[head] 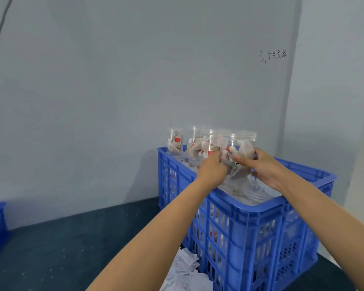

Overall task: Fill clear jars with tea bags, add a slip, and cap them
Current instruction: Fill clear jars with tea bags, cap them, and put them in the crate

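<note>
Blue crate, both hands on one capped jar

Grey wall (135, 80) behind; dark table (61, 248) under blue crate (250, 227), w/ filled jars stacked inside. Paper slips (187, 271) piled at crate's near-left foot. Four capped jars on top at the far end; nearest jar (243, 148) has tea bags (239, 175) inside. R hand (263, 171) curled round its right side, thumb in front. L hand (212, 171) grips the left side, fingers bent.
</note>
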